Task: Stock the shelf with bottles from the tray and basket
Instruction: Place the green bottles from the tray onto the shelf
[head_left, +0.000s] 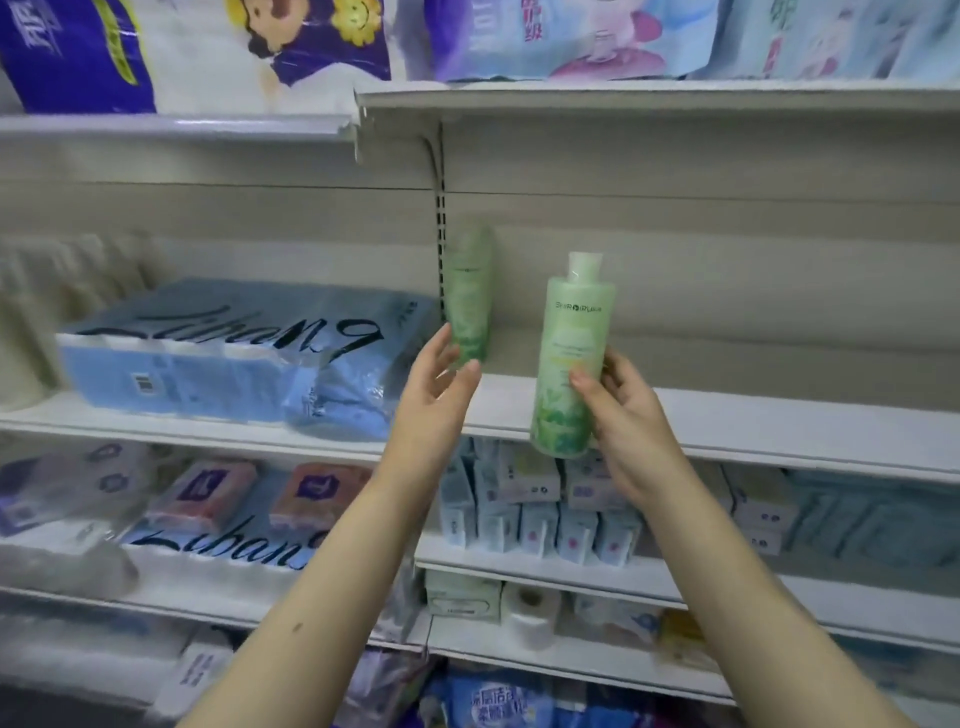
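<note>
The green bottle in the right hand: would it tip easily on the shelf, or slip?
Probably tippy: the green bottle is tall and narrow. Its smooth wall may slip, though the right hand holds it with thumb and fingers. It seems rigid: no dent under them.

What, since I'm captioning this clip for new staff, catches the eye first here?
The pale green plastic bottle with a white cap, gripped by the right hand at centre, before the white metal shelf. Next, a second, blurred green bottle upright at that shelf's left end, beyond the open left hand. A big blue plastic-wrapped tissue pack lies further left.
</note>
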